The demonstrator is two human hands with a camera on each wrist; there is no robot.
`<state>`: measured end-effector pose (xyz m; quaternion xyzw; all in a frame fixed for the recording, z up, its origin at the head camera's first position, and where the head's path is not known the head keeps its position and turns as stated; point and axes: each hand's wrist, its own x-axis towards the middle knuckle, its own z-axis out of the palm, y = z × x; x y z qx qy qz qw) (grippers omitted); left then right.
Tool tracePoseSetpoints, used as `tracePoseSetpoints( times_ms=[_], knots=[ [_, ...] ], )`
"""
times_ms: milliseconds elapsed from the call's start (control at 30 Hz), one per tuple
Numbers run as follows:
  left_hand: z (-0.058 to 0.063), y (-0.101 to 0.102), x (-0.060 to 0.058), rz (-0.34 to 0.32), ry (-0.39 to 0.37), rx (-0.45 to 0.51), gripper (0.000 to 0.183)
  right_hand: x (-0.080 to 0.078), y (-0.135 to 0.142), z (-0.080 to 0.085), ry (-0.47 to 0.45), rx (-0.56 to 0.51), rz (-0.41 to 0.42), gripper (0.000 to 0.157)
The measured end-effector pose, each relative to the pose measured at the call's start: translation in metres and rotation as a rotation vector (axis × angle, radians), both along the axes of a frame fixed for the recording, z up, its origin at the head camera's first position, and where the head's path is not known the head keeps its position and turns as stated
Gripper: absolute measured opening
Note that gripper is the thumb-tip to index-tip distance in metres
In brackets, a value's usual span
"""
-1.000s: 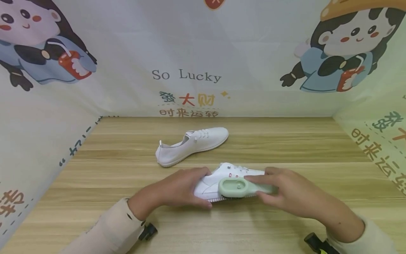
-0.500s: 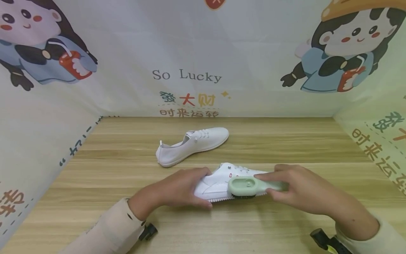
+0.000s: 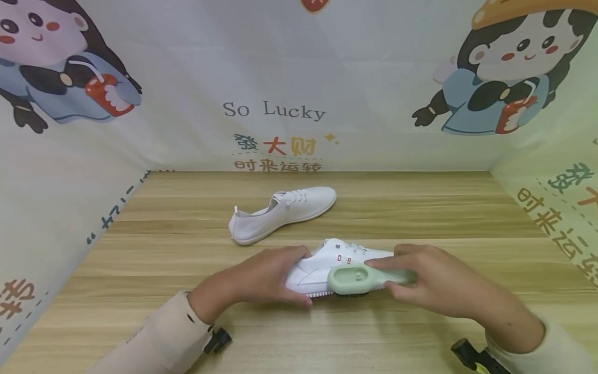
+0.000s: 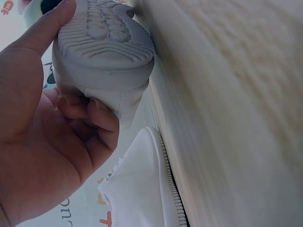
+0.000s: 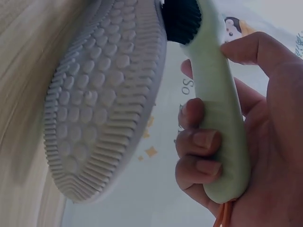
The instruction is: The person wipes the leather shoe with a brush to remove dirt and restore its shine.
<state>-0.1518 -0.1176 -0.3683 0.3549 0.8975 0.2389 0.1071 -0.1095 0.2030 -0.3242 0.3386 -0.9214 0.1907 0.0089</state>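
Note:
My left hand (image 3: pixel 268 275) grips the heel of a white lace-up shoe (image 3: pixel 310 275), thumb near the sole and fingers curled at the back. The shoe is tipped so its studded sole (image 5: pixel 94 94) faces me. My right hand (image 3: pixel 430 278) holds a pale green shoe brush (image 3: pixel 355 279) by its handle, fingers wrapped round it in the right wrist view. The dark bristles (image 5: pixel 182 21) meet the shoe's side just above the sole edge. The brush and right hand cover part of the toe in the head view.
A second white shoe (image 3: pixel 285 215) rests farther back on the wood-grain table (image 3: pixel 163 223), toe to the right. A printed cloth (image 3: pixel 374 104) hangs behind and at both sides. An orange cord (image 5: pixel 224 215) trails from the brush handle.
The brush slid right along the shoe's side, then came part of the way back left with my right hand. My left hand and both shoes stay in place.

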Motion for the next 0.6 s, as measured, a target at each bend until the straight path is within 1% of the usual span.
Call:
tracePoseSetpoints(
  times_ms=[167,300,433,600],
  knots=[
    [-0.001,0.001,0.0,0.005,0.001,-0.002,0.066,0.001,-0.007,-0.004,0.041,0.002,-0.001,0.037],
    [-0.002,0.001,0.0,0.002,-0.008,-0.003,0.065,0.002,-0.013,-0.007,0.057,0.005,0.019,0.038],
    [-0.002,0.0,0.0,0.007,-0.015,-0.001,0.065,0.003,-0.021,-0.009,0.097,0.01,0.031,0.039],
    [-0.003,0.0,-0.002,0.002,-0.015,0.016,0.065,0.004,-0.025,-0.009,0.103,0.018,0.022,0.039]
  ],
)
